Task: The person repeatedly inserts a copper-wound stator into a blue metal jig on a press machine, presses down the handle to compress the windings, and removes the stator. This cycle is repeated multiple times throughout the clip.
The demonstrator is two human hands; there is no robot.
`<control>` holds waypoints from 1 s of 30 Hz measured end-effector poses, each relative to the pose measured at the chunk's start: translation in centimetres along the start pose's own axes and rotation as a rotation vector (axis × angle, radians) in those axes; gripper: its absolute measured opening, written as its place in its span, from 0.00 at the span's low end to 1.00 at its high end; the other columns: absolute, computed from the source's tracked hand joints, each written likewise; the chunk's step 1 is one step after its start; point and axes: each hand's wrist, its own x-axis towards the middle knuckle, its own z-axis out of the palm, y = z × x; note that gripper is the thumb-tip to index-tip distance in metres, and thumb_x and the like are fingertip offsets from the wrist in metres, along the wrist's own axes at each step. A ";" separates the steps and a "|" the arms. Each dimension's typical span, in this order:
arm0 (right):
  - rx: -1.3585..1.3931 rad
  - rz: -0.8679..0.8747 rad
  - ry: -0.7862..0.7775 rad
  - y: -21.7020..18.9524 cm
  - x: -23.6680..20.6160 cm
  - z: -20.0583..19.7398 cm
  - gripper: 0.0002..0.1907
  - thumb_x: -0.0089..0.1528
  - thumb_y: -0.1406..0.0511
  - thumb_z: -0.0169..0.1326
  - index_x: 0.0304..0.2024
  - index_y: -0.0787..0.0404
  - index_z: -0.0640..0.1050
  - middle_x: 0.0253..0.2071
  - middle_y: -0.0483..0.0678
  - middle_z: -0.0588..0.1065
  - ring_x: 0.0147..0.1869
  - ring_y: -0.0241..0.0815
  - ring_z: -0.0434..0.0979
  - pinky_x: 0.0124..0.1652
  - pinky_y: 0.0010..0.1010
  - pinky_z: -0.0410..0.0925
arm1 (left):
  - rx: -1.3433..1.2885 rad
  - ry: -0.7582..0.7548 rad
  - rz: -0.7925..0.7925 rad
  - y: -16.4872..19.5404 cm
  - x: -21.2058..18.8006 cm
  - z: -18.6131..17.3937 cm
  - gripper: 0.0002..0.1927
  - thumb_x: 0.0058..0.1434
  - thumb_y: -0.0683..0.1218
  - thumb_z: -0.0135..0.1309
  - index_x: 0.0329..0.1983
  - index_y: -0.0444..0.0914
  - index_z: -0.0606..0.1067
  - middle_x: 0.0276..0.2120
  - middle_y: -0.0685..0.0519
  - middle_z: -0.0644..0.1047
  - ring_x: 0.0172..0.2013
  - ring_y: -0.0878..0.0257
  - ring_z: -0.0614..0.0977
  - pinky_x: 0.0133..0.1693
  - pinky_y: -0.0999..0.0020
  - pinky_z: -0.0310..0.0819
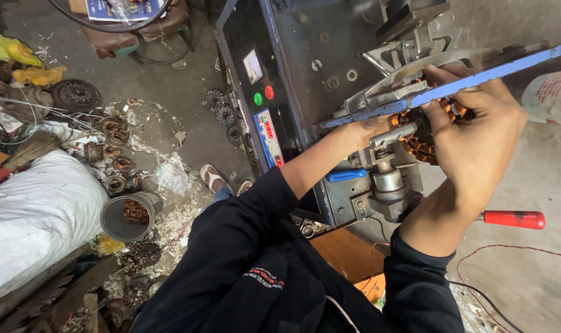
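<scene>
Dark sleeves nearest the lens; right hand (477, 145) curled around the copper-wound motor core (425, 145) seated on the machine (354, 92), left hand (363, 131) tucked behind it under the blue bar (453, 86), grip there impossible to tell. Red-handled tool (513, 219) lying just below the right wrist, grey bucket (129, 216) of scrap well off to the left. Likely hazards: fingers pinched beneath the bar, or windings nicked if the core sits crooked.

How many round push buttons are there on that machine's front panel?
2: a green button and a red button, side by side on the black panel, just below the small meter. Others may be hidden beyond the panel's edge.
</scene>
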 end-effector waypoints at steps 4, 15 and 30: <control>0.023 0.013 -0.005 0.1 -0.1 -0.1 0.22 0.55 0.79 0.63 0.51 0.64 0.83 0.53 0.55 0.80 0.54 0.50 0.82 0.53 0.33 0.72 | -0.047 -0.114 0.055 0.0 -0.5 0.0 0.40 0.52 0.55 0.75 0.65 0.41 0.71 0.56 0.52 0.75 0.59 0.57 0.75 0.61 0.49 0.73; 0.008 -0.017 -0.004 0.2 -0.2 -0.1 0.22 0.55 0.80 0.63 0.52 0.65 0.83 0.54 0.56 0.79 0.55 0.51 0.81 0.54 0.34 0.72 | -0.057 -0.111 0.042 0.3 -0.4 0.6 0.41 0.52 0.55 0.75 0.66 0.39 0.71 0.58 0.52 0.75 0.59 0.57 0.74 0.60 0.48 0.73; 0.017 0.001 -0.009 0.1 -0.1 0.0 0.22 0.55 0.80 0.63 0.52 0.65 0.83 0.54 0.55 0.79 0.54 0.50 0.81 0.52 0.33 0.72 | -0.104 -0.181 0.059 0.2 -0.9 -0.3 0.50 0.42 0.57 0.78 0.68 0.44 0.68 0.59 0.53 0.75 0.62 0.57 0.73 0.60 0.48 0.72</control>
